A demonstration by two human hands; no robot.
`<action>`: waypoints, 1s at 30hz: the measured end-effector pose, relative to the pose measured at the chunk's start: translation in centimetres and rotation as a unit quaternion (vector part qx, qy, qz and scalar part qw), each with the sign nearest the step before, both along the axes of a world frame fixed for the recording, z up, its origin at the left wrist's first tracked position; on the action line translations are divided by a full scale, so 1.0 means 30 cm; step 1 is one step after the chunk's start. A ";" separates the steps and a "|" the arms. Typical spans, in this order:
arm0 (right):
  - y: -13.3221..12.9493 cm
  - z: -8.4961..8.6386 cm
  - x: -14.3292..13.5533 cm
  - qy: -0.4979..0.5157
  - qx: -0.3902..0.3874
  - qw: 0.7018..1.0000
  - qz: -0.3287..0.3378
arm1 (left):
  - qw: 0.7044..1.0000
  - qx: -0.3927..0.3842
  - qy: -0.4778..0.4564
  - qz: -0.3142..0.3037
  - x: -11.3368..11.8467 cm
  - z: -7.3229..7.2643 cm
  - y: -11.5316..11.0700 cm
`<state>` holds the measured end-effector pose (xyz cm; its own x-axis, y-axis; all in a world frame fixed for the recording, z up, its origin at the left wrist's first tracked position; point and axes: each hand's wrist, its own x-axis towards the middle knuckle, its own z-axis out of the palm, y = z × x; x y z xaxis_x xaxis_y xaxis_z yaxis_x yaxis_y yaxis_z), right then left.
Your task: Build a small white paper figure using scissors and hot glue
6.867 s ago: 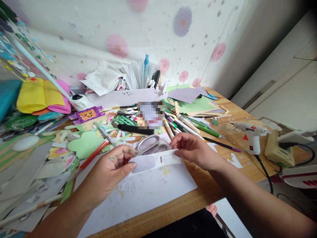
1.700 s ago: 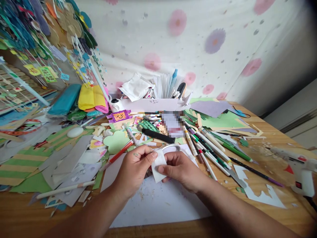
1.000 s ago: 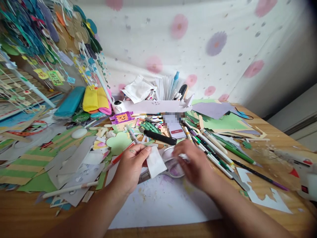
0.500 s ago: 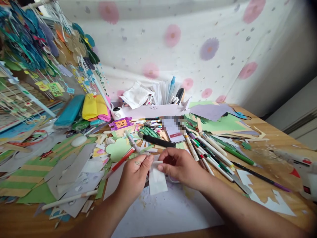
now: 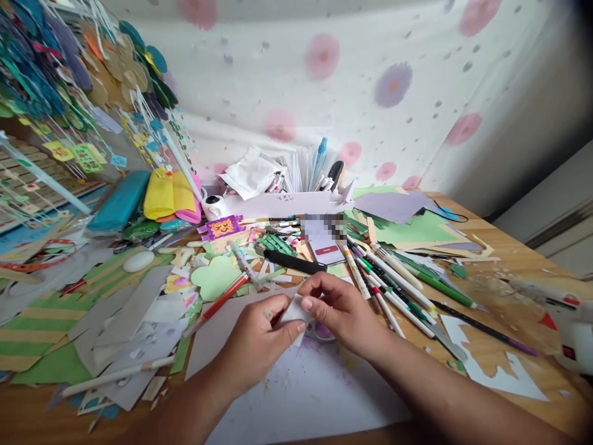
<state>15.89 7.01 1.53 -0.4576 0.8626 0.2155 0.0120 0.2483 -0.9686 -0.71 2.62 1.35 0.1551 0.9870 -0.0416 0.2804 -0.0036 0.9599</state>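
A small white piece of paper point(image 5: 293, 314) is pinched between my two hands over the large white sheet point(image 5: 324, 389). My left hand point(image 5: 254, 340) grips its left side, with the thumb lying across the front. At the paper's upper right corner, the thumb and fingers of my right hand point(image 5: 340, 312) are closed on it. Part of the paper is hidden behind my left thumb. Just below my right hand shows a pale ring-shaped handle point(image 5: 324, 334), mostly covered. A red pen point(image 5: 225, 295) lies beyond my left hand, and a black-handled cutter point(image 5: 295, 262) lies further back.
Pens and brushes point(image 5: 393, 290) fan out on the right, near a glue gun point(image 5: 556, 309). Paper scraps point(image 5: 46, 327) cover the left side. A phone point(image 5: 324, 241) lies behind my hands, before a white box point(image 5: 282, 204) of supplies. Paper ornaments point(image 5: 115, 74) hang at upper left.
The paper hung down flat between my hands; now it is tilted and bunched up. My left thumb has come down across its front, and my left hand has turned.
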 end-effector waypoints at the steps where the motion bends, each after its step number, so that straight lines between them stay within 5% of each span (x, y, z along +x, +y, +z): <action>1: 0.008 0.003 0.010 -0.009 0.029 1.000 -0.007 | 1.000 0.004 0.003 0.000 -0.006 0.000 0.002; 4: 0.040 0.019 0.063 -0.075 0.092 0.993 -0.020 | 0.997 -0.011 -0.064 0.048 -0.036 0.004 0.016; 6: 0.058 0.030 0.102 -0.175 0.137 0.974 0.034 | 0.985 -0.020 -0.133 0.106 -0.064 0.013 0.033; 10: 0.056 0.027 0.121 -0.368 0.253 0.882 0.150 | 0.955 0.002 -0.238 0.174 -0.119 0.043 0.065; 15: 0.023 0.016 0.078 -0.459 0.297 0.826 0.138 | 0.921 -0.018 -0.350 0.170 -0.167 0.072 0.077; 24: 0.056 0.014 0.166 -0.295 0.153 0.941 0.063 | 0.885 -0.017 -0.405 0.231 -0.243 0.117 0.087; 27: 0.069 -0.005 0.158 -0.183 0.067 0.981 0.002 | 0.877 -0.014 -0.419 0.234 -0.250 0.117 0.086; 30: 0.034 0.001 0.136 -0.057 -0.051 0.996 0.037 | 0.882 -0.003 -0.417 0.219 -0.245 0.111 0.081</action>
<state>19.98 8.02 1.56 -0.5373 0.8403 0.0715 0.1082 0.1527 -0.9823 -8.07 5.05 4.67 -0.2616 0.9602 -0.0981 -0.5497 -0.0647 0.8328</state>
